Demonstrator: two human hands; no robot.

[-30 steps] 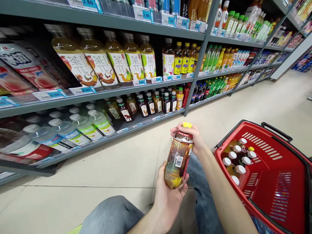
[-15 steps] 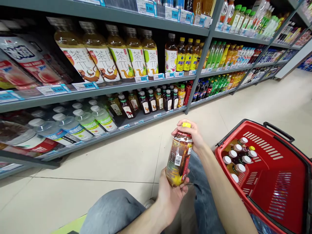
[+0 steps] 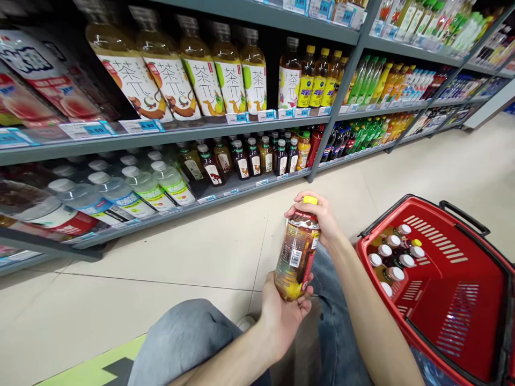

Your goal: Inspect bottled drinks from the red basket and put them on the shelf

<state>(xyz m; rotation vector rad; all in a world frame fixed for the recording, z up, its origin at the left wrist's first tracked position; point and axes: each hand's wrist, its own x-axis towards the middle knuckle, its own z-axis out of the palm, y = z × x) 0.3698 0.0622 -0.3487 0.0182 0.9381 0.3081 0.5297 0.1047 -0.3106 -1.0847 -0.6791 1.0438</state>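
Note:
Between my two hands is a drink bottle [image 3: 296,254] with a yellow cap and a brown, red and yellow label; a barcode on it faces me. My left hand [image 3: 281,321] cups the bottle from below, fingers curled round its base. Around its neck, just under the cap, my right hand [image 3: 324,214] is closed. The bottle tilts slightly, above the floor and in front of my knees. To the right stands a red shopping basket [image 3: 450,300], holding several white-capped bottles [image 3: 396,273] and one with a yellow cap [image 3: 417,243] along its left side.
Shelves [image 3: 257,187] run along the left and away to the right. Large tea bottles [image 3: 253,80] fill the middle shelf; small dark bottles [image 3: 241,163] and clear-drink bottles [image 3: 173,185] stand on the lowest. Pale floor tiles [image 3: 181,257] lie between shelf and knees.
The view has shifted a little, so the upper shelves sit higher in the picture. Both hands keep hold of the bottle, which stays in nearly the same pose.

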